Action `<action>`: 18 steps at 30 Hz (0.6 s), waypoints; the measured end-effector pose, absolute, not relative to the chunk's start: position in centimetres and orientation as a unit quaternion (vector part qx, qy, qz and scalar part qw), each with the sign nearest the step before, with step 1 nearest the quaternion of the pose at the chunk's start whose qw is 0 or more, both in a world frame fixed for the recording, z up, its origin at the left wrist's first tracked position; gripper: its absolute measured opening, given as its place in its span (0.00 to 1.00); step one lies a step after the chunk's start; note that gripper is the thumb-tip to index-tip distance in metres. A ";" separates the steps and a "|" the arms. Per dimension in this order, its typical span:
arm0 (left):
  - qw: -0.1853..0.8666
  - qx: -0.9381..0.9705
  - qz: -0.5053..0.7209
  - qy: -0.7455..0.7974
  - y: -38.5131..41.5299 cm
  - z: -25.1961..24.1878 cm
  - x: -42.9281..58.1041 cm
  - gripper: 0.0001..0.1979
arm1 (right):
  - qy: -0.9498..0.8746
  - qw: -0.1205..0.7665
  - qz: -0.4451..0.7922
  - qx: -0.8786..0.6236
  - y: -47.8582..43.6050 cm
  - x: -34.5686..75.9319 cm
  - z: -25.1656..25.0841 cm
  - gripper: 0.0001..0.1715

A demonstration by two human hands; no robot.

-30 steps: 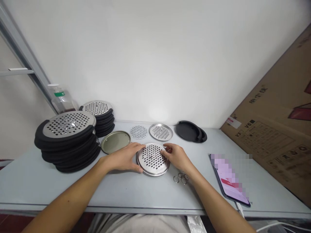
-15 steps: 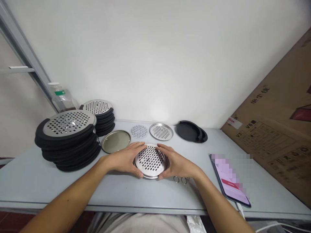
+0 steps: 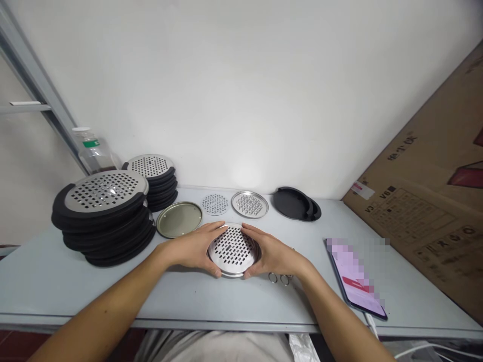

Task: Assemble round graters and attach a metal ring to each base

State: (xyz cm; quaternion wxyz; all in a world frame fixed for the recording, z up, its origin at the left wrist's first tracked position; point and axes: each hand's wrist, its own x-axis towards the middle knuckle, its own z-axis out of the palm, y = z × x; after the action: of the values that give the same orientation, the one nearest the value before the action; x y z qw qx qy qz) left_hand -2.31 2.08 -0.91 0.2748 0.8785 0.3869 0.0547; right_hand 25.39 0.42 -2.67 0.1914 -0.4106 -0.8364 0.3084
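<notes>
A round silver perforated metal disc with a raised rim lies between my two hands at the middle of the table. My left hand curves round its left edge, thumb at the near side and fingers at the far side. On the opposite edge, my right hand grips in the same way. Small metal rings lie by my right wrist, partly covered by it. Behind my left hand is a shallow olive-coloured round tray. Farther back are a thin perforated disc and a rimmed perforated disc.
Two stacks of black-edged perforated discs stand at the left, with a clear bottle behind. Black round holders lie near the wall. A phone with a cable is at the right, beside a large cardboard box.
Both hands stay round the perforated disc in almost the same place. The whole view has shifted very slightly.
</notes>
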 end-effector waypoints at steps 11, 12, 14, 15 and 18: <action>0.276 0.873 0.032 0.400 1.8 -0.4 -1.8 0.61 | -0.826 0.164 0.325 -0.430 0.3 25.2 -2.2 0.69; 0.274 0.873 0.031 0.401 1.8 -0.4 -1.8 0.61 | -0.824 0.163 0.327 -0.433 0.4 25.2 -2.3 0.69; 0.269 0.874 0.030 0.403 1.8 -0.5 -1.7 0.60 | -0.821 0.164 0.331 -0.435 0.4 25.4 -2.5 0.69; 0.266 0.875 0.028 0.403 1.8 -0.6 -1.7 0.60 | -0.820 0.164 0.333 -0.435 0.5 25.4 -2.6 0.69; 0.255 0.878 0.022 0.404 1.8 -0.7 -1.6 0.60 | -0.820 0.167 0.338 -0.430 0.6 25.6 -3.0 0.68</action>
State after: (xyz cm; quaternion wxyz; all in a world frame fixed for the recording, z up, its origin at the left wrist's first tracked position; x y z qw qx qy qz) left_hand -1.65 1.82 -0.70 0.2550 0.8782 0.4040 0.0218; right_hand 25.61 0.62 -2.99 0.1674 -0.4305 -0.8198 0.3384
